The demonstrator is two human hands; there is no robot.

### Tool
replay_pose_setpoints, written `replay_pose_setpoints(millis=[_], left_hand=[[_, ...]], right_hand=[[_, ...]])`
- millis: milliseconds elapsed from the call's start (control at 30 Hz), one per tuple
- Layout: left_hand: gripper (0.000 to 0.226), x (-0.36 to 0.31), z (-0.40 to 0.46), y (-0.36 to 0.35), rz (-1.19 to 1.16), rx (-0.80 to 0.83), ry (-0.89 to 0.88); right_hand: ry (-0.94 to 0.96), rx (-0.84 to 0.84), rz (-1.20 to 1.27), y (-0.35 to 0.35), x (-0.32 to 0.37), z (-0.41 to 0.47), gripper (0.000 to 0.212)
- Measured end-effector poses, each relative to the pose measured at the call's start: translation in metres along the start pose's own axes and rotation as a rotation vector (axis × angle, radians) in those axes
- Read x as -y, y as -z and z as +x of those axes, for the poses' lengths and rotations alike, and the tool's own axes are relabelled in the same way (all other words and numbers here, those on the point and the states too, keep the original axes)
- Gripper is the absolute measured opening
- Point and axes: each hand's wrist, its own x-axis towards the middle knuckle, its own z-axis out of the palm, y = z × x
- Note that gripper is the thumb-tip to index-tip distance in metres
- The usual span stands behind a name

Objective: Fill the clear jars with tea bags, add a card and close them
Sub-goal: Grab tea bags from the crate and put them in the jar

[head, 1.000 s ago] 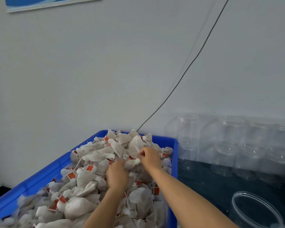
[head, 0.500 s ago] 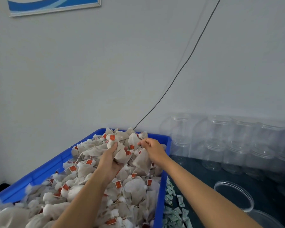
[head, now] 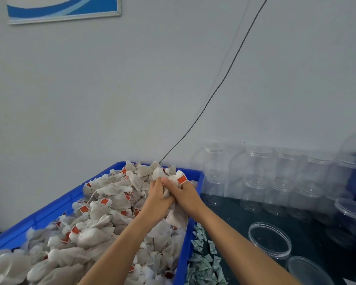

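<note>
My left hand [head: 157,199] and right hand [head: 185,195] press together over the blue crate [head: 190,239]. Both grips curl tight round one bunch of tea bags [head: 171,178], which pokes out above my fingers.

— What's different from a second ago?

— The hands are together now. Half a second back the left hand [head: 157,199] lay spread on the heap and the right hand [head: 184,195] pinched a bag apart from it; now both close round one bunch of tea bags [head: 174,177], lifted above the pile.

— Anything else?

— A red tag sticks up by the right thumb. How many bags are in the bunch is hard to tell.
</note>
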Motion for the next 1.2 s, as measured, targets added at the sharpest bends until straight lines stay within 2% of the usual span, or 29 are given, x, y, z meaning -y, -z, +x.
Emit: replay_pose_setpoints(millis=[67,200,367,433,600,800,933,1100,1200], left_hand=[[0.036,-0.011,-0.007,-0.004,-0.072,-0.004,-0.002],[0.020,-0.040,-0.011,-0.024,-0.185,0.013,-0.006],[0.018,-0.068,-0.017,-0.065,-0.449,0.050,0.101],[0.019,-0.070,-0.021,-0.085,-0.471,0.074,0.119],[0.015,-0.063,-0.035,-0.132,-0.443,0.152,0.188],[0.013,-0.045,-0.044,-0.154,-0.482,0.176,0.324],[0.027,-0.044,-0.046,-0.162,-0.558,0.163,0.352],[0.033,-0.044,-0.048,-0.166,-0.747,0.058,0.385],[0.032,-0.041,-0.052,-0.167,-0.755,-0.014,0.372]], right_hand=[[-0.003,-0.026,0.005,0.010,0.006,-0.004,0.030],[0.011,-0.056,-0.019,0.043,0.029,-0.019,0.026],[-0.026,-0.089,-0.108,0.109,0.046,-0.049,0.029],[-0.078,-0.097,-0.153,0.137,0.047,-0.065,0.030],[-0.131,-0.148,-0.302,0.188,0.034,-0.105,0.018],[-0.101,-0.250,-0.254,0.207,0.016,-0.133,0.027],[-0.087,-0.292,-0.260,0.206,0.005,-0.136,0.024],[-0.076,-0.331,-0.264,0.208,0.002,-0.137,0.021],[-0.040,-0.357,-0.269,0.210,0.004,-0.138,0.024]])
